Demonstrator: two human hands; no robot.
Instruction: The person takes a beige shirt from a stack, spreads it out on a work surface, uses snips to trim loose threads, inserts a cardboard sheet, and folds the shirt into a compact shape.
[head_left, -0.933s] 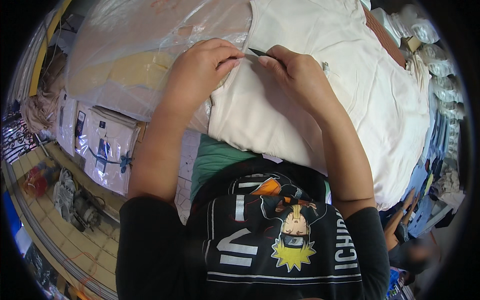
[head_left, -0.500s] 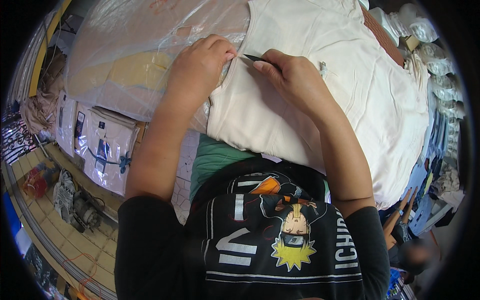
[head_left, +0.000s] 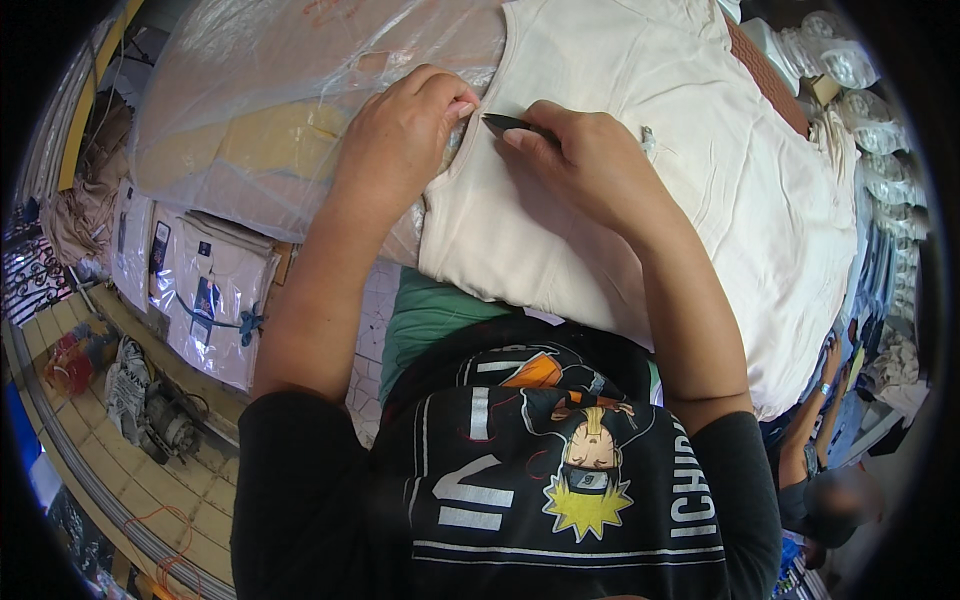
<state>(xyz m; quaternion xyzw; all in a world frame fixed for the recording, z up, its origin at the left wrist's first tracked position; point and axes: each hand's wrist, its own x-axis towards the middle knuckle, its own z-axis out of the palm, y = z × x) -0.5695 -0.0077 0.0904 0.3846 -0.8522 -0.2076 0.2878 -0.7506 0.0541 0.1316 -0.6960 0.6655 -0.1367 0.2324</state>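
Note:
A cream sleeveless garment [head_left: 700, 230] lies spread in front of me, partly over a clear plastic sheet. My left hand [head_left: 405, 125] is closed in a pinch at the garment's bound left edge, its thumb and fingertips together; whether thread or cloth is between them is too small to tell. My right hand [head_left: 590, 160] rests over the cloth, closed around black thread snips [head_left: 508, 122]. Their narrow tip points left, just inside the edge and a short way from my left fingertips. The palm hides the rest of the tool.
Clear plastic [head_left: 240, 100] covers the surface at the left. Bagged folded garments [head_left: 215, 300] lie below it, near a motor [head_left: 170, 425] on a tan slatted surface. Another person [head_left: 835, 500] is at the lower right beside blue clothes. Wrapped bundles [head_left: 880, 140] line the far right.
The snips' tip has drawn back slightly from the left fingertips, and its blades show a little wider. My left hand has shifted slightly right. The other person's arms have moved at the right.

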